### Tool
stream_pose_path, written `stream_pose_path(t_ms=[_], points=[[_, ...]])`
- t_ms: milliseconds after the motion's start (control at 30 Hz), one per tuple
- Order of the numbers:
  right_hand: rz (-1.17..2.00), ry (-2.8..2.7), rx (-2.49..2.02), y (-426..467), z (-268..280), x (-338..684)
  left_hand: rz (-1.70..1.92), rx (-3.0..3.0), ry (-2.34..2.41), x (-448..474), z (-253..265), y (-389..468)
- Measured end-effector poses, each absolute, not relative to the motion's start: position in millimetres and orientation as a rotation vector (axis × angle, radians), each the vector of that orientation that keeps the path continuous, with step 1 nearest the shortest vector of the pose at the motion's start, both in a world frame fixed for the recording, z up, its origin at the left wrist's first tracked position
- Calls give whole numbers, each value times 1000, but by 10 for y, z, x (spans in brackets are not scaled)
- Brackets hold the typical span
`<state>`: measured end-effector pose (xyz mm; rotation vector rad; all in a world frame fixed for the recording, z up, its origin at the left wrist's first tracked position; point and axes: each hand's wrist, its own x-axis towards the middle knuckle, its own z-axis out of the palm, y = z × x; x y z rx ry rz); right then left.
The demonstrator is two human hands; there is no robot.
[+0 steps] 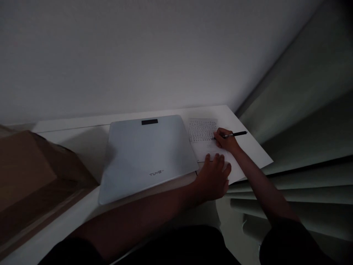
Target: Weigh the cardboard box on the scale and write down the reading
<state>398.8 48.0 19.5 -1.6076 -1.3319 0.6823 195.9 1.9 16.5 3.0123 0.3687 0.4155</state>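
Observation:
A black pen (239, 134) sits pinched in my right hand (225, 140), its tip on a sheet of paper (202, 149). Rows of small dark handwriting fill the sheet's upper part, while the lower part is mostly blank. My left hand (212, 176) rests at the sheet's bottom edge, fingers spread and touching the paper and the tabletop. Just left of the paper lies a flat, pale bathroom scale (149, 151) with a dark display at its far edge and a logo near its front edge.
Everything stands on a white table (253, 156) against a grey wall (165, 55). A brown cardboard box (30, 169) is at the left. Green-grey curtains (311, 147) hang along the right side, close to the table's edge.

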Motion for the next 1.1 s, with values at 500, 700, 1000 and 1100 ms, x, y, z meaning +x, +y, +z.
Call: stream_pose_path(t_ms=[500, 700, 1000, 1100], points=[[702, -1297, -1628, 484, 188, 3979, 419, 3019, 362, 1954, 152, 22], [722, -1259, -1648, 487, 220, 3954, 418, 3022, 368, 1959, 159, 21], [710, -1278, -1639, 492, 207, 3967, 426, 3027, 359, 1957, 150, 17], [722, -1250, -1631, 486, 204, 3970, 425, 3027, 364, 1955, 152, 22]])
